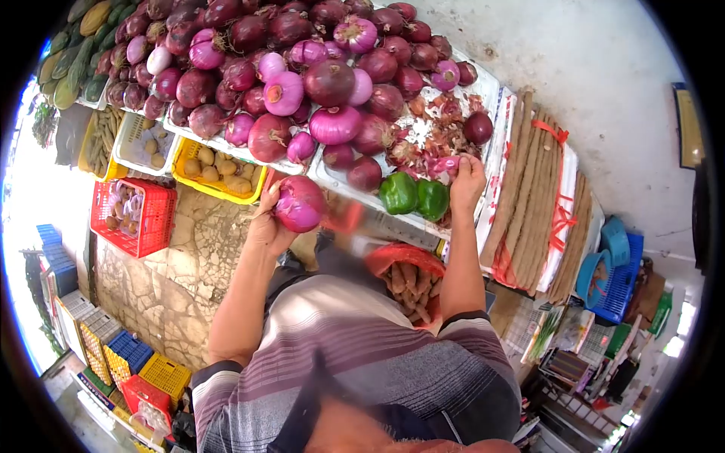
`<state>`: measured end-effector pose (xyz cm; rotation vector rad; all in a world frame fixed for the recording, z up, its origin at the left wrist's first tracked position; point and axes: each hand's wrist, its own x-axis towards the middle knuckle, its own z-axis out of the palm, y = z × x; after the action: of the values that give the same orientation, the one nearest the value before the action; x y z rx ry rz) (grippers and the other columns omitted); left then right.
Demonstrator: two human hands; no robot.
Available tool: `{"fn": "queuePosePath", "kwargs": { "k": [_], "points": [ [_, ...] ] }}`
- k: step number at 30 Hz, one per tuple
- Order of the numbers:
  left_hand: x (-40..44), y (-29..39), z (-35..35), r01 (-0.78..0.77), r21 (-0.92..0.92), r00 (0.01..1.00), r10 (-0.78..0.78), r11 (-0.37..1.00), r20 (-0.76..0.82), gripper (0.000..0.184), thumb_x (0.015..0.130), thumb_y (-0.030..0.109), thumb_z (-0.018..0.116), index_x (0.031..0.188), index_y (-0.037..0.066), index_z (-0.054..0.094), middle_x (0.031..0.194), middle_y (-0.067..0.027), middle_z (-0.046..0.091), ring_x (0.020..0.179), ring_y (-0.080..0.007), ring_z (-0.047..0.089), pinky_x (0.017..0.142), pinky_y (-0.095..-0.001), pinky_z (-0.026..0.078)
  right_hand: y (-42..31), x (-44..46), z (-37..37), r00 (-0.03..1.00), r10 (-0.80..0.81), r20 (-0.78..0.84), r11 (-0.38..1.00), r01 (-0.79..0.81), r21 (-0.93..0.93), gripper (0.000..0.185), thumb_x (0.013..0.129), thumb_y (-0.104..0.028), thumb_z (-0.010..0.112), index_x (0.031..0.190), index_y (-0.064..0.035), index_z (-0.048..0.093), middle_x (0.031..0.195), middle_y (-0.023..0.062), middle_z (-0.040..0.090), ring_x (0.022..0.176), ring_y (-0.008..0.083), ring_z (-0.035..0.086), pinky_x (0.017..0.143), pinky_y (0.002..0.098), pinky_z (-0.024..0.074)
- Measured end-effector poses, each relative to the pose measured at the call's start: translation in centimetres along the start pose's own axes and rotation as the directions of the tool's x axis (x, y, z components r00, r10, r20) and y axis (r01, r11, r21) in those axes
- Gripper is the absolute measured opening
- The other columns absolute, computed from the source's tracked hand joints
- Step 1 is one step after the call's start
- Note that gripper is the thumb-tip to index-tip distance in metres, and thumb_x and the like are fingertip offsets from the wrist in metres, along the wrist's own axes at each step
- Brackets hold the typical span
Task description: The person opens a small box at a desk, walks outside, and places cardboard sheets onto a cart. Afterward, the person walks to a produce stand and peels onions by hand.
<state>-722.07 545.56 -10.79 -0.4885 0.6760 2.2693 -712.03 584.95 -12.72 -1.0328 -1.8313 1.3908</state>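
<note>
My left hand (270, 223) is wrapped round a large red onion (300, 204), held in front of the stall. My right hand (469, 180) has its fingers closed at the edge of a heap of loose onion skins (434, 140), pinching what looks like a piece of purple onion skin (444, 163). Right beside that hand sit two green bell peppers (416, 196). Behind both hands rises a big pile of red onions (330, 83), some dark and dry-skinned, others peeled to bright purple.
Yellow crate of potatoes (219, 172) and red crate (134, 217) stand on the left. Long brown roots (529, 181) tied with red ribbon lie on the right. A red bag of sweet potatoes (411, 283) is by my body. Green gourds (79, 57) fill the far left corner.
</note>
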Motion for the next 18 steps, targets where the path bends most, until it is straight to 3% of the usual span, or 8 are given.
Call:
{"fn": "queuePosePath", "kwargs": {
  "k": [2, 3, 6, 7, 10, 13, 16, 18],
  "points": [
    [0.3, 0.0, 0.1, 0.076, -0.05, 0.994, -0.072, 0.996, 0.086, 0.051, 0.096, 0.03, 0.063, 0.138, 0.006, 0.047, 0.13, -0.0171, 0.06, 0.123, -0.0347, 0.058, 0.107, -0.0582, 0.045, 2.1, 2.1, -0.5, 0.997, -0.076, 0.01, 0.967, 0.076, -0.243, 0.023, 0.097, -0.009, 0.056, 0.115, 0.0006, 0.067, 0.096, 0.0136, 0.072, 0.08, 0.0193, 0.067, 0.072, 0.0313, 0.0524],
    [0.4, -0.1, 0.2, 0.074, -0.043, 0.994, -0.07, 0.996, 0.089, 0.05, 0.096, 0.03, 0.062, 0.137, 0.005, 0.048, 0.13, -0.0172, 0.06, 0.123, -0.0346, 0.058, 0.107, -0.0578, 0.045, 2.8, 2.6, -0.7, 0.989, -0.124, 0.075, 0.938, 0.141, -0.316, 0.028, 0.096, -0.012, 0.057, 0.12, 0.0013, 0.065, 0.101, 0.0178, 0.071, 0.091, 0.0277, 0.068, 0.083, 0.0356, 0.0523],
    [0.4, -0.7, 0.5, 0.048, 0.011, 0.997, -0.048, 0.999, 0.061, 0.054, 0.096, 0.035, 0.062, 0.137, 0.003, 0.047, 0.132, -0.0178, 0.059, 0.124, -0.0356, 0.057, 0.106, -0.0583, 0.045, 4.7, 3.9, -0.6, 0.949, -0.173, 0.265, 0.836, 0.283, -0.469, 0.028, 0.095, -0.013, 0.059, 0.119, 0.0001, 0.066, 0.107, 0.0198, 0.07, 0.099, 0.0329, 0.068, 0.091, 0.0382, 0.0513],
    [0.4, -0.9, 0.8, 0.021, 0.052, 0.999, -0.023, 0.998, 0.026, 0.059, 0.094, 0.04, 0.062, 0.138, 0.004, 0.046, 0.134, -0.0183, 0.058, 0.124, -0.0369, 0.057, 0.105, -0.0595, 0.046, 2.6, 3.5, -0.5, 0.937, -0.107, 0.332, 0.81, 0.276, -0.518, 0.038, 0.093, -0.021, 0.064, 0.126, -0.0011, 0.064, 0.126, 0.0231, 0.062, 0.111, 0.0367, 0.063, 0.096, 0.0416, 0.0491],
    [0.3, -1.1, 0.4, -0.005, 0.073, 1.0, 0.004, 0.997, 0.023, 0.064, 0.093, 0.043, 0.063, 0.14, 0.004, 0.045, 0.136, -0.0193, 0.056, 0.126, -0.0382, 0.055, 0.106, -0.0608, 0.044, -0.6, 3.6, 0.5, 0.869, -0.101, 0.485, 0.677, 0.418, -0.606, 0.061, 0.089, -0.038, 0.07, 0.139, -0.0065, 0.055, 0.149, 0.0227, 0.044, 0.125, 0.0372, 0.056, 0.102, 0.0423, 0.0469],
    [0.3, -1.3, -0.3, -0.001, 0.05, 1.0, 0.001, 0.999, 0.003, 0.066, 0.091, 0.042, 0.064, 0.141, 0.003, 0.044, 0.137, -0.0195, 0.056, 0.126, -0.0388, 0.055, 0.107, -0.0606, 0.043, 1.2, 4.6, 1.5, 0.781, 0.026, 0.624, 0.604, 0.485, -0.632, 0.082, 0.083, -0.053, 0.072, 0.149, -0.0144, 0.044, 0.16, 0.0205, 0.028, 0.135, 0.0395, 0.046, 0.107, 0.0445, 0.0439],
    [0.2, -1.4, -1.0, -0.005, 0.053, 1.0, 0.006, 0.999, -0.021, 0.07, 0.089, 0.043, 0.066, 0.142, 0.003, 0.043, 0.136, -0.0197, 0.056, 0.124, -0.0395, 0.056, 0.105, -0.0603, 0.046, -0.3, 4.3, 2.4, 0.737, 0.21, 0.642, 0.465, 0.502, -0.729, 0.089, 0.08, -0.058, 0.072, 0.152, -0.0168, 0.039, 0.163, 0.0194, 0.022, 0.137, 0.0414, 0.043, 0.11, 0.046, 0.0426],
    [0.3, -1.5, -1.1, 0.0, 0.046, 1.0, 0.0, 0.999, -0.014, 0.065, 0.09, 0.042, 0.064, 0.14, 0.003, 0.046, 0.133, -0.0193, 0.058, 0.121, -0.039, 0.058, 0.101, -0.0597, 0.049, -1.5, 4.4, 3.0, 0.733, 0.256, 0.63, 0.414, 0.506, -0.757, 0.08, 0.082, -0.048, 0.074, 0.146, -0.0098, 0.045, 0.161, 0.0209, 0.024, 0.134, 0.0431, 0.046, 0.105, 0.0489, 0.0463]
  ]
}}
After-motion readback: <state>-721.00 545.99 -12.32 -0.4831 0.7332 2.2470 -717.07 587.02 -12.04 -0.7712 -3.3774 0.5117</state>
